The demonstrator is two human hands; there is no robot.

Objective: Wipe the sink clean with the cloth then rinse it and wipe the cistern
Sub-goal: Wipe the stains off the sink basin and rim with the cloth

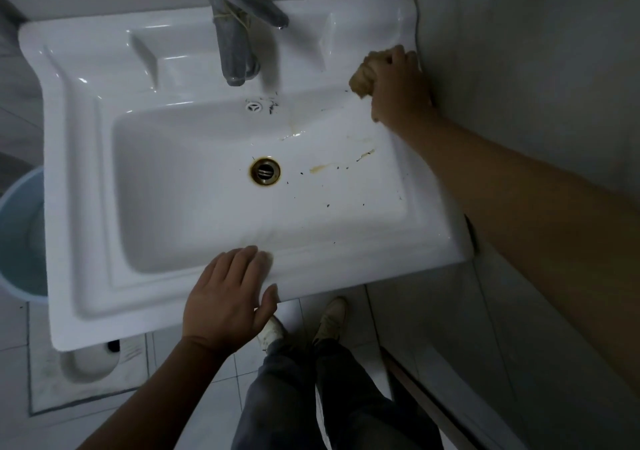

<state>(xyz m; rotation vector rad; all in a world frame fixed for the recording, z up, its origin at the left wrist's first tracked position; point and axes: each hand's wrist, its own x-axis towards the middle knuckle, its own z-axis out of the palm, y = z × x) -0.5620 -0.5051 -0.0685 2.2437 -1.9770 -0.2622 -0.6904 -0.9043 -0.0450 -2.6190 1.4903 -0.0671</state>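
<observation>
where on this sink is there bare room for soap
Bare: the recessed ledge left of the tap, and the wide left rim of the sink. Crowded: back right corner, right hand gripping the cloth; front rim, under the left hand.

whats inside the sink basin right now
Inside the sink: a rust-ringed drain, with yellow-brown streaks and dark specks to its right. The right hand, gripping the cloth, hides the far right corner; the left hand covers part of the front rim.
</observation>
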